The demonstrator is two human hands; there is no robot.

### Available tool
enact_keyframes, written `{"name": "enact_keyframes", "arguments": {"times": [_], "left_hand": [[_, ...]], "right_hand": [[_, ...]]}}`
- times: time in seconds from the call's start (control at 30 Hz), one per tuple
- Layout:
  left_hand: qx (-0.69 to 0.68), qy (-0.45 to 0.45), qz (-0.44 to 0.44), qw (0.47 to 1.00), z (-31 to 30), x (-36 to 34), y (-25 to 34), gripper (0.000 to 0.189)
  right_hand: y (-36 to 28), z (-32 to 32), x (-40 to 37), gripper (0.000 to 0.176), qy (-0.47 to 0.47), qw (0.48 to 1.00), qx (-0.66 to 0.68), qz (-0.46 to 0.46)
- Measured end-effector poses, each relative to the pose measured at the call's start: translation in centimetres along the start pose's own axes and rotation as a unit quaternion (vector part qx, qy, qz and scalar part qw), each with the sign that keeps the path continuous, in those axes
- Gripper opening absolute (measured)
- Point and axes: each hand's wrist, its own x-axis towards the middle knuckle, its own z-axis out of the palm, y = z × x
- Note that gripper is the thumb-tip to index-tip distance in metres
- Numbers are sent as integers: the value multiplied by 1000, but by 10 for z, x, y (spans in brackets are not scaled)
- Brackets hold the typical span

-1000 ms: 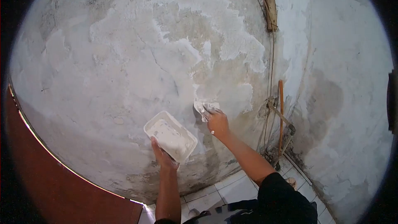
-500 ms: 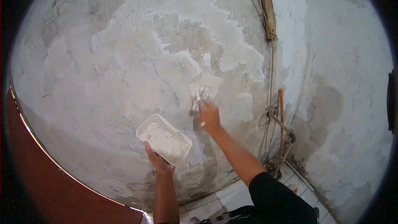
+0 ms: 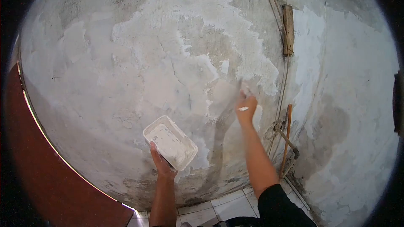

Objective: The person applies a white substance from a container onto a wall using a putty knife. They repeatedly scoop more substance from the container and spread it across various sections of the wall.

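patchy wall behind upright right hand

1 bare left hand, 1 bare right hand, 1 white rectangular tub, 1 thin blurred tool, 1 brown wooden plank, 1 straight orange pipe, 2 patchy grey plaster walls.

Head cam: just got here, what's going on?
A person is working at a patchy wall. The left hand holds a pale tub with whitish paste in it, tilted so its inside faces the camera. The right hand is raised beside the wall, right of the tub, gripping a small tool too blurred to make out. Paler patches cover parts of the wall; duller, rougher areas show between them.
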Motion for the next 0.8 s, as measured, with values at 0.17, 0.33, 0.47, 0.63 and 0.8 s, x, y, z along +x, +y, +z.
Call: {"name": "enact_keyframes", "arguments": {"times": [0.17,0.33,0.47,0.63,0.8], "left_hand": [[-14,14,-15,1000,-8,0,-1,71],[22,36,8,999,-4,0,-2,72],[13,17,12,1000,8,-1,4,71],[20,12,22,999,13,6,8,72],[34,4,26,999,24,7,11,71]], "right_hand": [[-43,23,-59,23,-168,957,-182,-152],[-37,-16,-52,37,-447,802,-288,-272],[-34,-35,7,31,-452,797,-261,-303],[-30,-10,19,30,-243,894,-193,-322],[32,11,-66,32,-212,873,-214,-385]]}}
